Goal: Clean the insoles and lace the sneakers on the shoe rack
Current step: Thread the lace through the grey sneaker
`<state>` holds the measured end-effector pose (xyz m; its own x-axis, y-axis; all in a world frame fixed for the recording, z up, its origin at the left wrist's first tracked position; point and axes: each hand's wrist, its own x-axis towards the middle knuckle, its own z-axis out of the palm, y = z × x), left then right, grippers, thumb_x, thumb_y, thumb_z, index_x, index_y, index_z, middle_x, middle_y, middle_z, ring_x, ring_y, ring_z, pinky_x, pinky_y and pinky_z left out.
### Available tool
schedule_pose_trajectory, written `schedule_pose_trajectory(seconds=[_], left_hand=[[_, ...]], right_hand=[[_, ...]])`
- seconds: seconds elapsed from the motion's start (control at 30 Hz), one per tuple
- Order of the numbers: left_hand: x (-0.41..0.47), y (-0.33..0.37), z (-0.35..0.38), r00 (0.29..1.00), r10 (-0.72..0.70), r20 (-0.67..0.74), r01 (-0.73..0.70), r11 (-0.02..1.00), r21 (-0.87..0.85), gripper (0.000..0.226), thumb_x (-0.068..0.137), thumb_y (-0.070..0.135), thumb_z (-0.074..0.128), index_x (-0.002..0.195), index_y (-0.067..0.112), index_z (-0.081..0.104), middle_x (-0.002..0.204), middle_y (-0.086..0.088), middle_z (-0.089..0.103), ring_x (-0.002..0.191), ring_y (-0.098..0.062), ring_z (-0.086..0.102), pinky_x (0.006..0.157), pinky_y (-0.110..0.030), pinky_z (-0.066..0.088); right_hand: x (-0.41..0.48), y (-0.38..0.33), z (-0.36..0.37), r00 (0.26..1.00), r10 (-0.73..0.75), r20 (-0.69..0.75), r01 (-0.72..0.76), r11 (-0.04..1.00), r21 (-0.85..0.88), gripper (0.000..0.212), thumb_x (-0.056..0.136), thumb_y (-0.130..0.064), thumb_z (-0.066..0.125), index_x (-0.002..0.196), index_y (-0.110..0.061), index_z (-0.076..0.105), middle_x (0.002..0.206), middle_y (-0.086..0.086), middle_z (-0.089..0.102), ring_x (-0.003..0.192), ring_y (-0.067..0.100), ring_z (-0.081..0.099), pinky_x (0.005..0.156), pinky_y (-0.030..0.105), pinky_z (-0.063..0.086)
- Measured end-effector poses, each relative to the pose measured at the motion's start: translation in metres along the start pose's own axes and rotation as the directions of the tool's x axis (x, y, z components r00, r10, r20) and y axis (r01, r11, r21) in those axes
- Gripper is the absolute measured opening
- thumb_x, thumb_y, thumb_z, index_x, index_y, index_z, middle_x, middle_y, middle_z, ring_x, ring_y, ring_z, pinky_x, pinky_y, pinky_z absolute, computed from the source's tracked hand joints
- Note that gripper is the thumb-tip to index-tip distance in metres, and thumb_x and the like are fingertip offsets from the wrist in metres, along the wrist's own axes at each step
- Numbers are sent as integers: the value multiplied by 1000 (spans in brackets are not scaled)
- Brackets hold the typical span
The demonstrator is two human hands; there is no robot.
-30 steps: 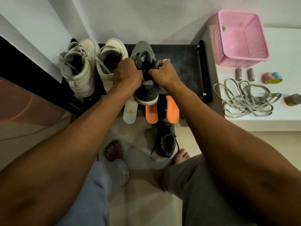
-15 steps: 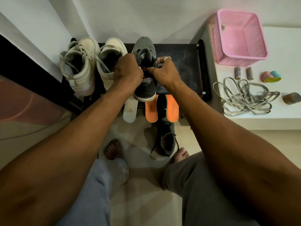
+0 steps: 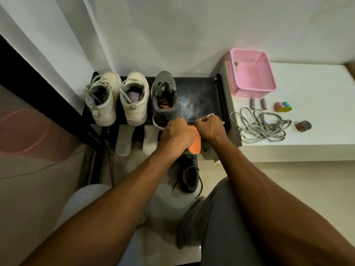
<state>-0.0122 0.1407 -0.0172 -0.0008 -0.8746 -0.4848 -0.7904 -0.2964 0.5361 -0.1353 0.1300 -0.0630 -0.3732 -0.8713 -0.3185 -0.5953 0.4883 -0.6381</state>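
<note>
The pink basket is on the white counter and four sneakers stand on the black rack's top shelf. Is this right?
Three, not four: the head view shows two white sneakers and one grey sneaker on that shelf. The basket is indeed on the counter.

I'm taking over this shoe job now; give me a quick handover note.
Hands: left hand and right hand curled at the front edge of the shoe rack, by the orange insole; any grip is hidden.
Things: grey sneaker and two white sneakers on top; dark sneaker on the floor; white insoles stick out below; loose laces on the white table.
Done: grey sneaker laced, racked.
Left: three insoles out, dark sneaker, loose laces.
</note>
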Motion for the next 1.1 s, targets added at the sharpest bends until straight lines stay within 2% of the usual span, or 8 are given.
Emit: schedule_pose_trajectory(seconds=[0.1,0.2,0.37,0.5,0.63,0.8,1.0,1.1], left_hand=[[1,-11,30,969,-116,218,134,988,-70,19,87,23,60,79,6,61,77,-11,71,62,-27,73,55,-32,60],[18,-33,60,901,-223,373,269,960,-76,16,96,16,55,87,4,57,87,-13,70,65,-29,73,50,-30,59],[48,-71,119,771,-373,516,433,901,4,26,102,24,47,111,1,57,90,-16,62,65,-29,64,53,-33,58],[69,-89,167,728,-444,523,499,866,42,24,99,18,54,114,1,59,88,-15,61,61,-28,61,64,-37,60],[95,-104,203,778,-429,458,474,880,20,26,92,18,62,114,4,63,90,-12,63,65,-28,65,48,-29,56],[124,-129,243,876,-331,350,326,942,74,23,89,33,65,107,18,65,100,-6,68,81,-27,67,69,-35,59],[139,-152,272,908,-270,321,193,948,252,27,91,40,64,113,25,66,115,-2,68,101,-26,65,71,-32,43],[143,-155,272,923,-267,276,184,938,294,30,86,42,66,108,21,69,109,-4,70,99,-28,67,71,-31,44]], right_hand=[[-15,32,-1,956,206,207,-189,977,-98,18,83,-22,60,77,-5,62,71,10,64,61,25,58,54,26,41],[-17,55,9,840,380,388,-355,925,-138,16,87,-17,64,91,-2,64,93,18,74,60,22,62,51,24,45],[13,69,31,812,364,456,-327,931,-161,17,91,-9,63,78,-12,52,77,8,60,59,19,58,39,21,44],[32,111,61,684,508,524,-380,861,-338,22,100,-25,57,89,-6,54,80,11,61,59,20,59,40,21,46],[49,159,93,686,532,497,-377,843,-383,25,98,-25,59,86,-4,53,85,12,66,58,23,66,41,24,51],[58,197,129,692,461,555,-269,879,-394,27,94,-32,64,102,-11,50,84,3,62,73,22,73,64,31,62],[69,218,166,723,406,560,-100,862,-496,49,93,-46,60,129,-14,51,118,9,67,105,26,68,86,36,58],[73,222,170,776,366,514,9,808,-589,42,94,-40,58,127,-14,57,125,7,64,114,27,64,86,34,53]])
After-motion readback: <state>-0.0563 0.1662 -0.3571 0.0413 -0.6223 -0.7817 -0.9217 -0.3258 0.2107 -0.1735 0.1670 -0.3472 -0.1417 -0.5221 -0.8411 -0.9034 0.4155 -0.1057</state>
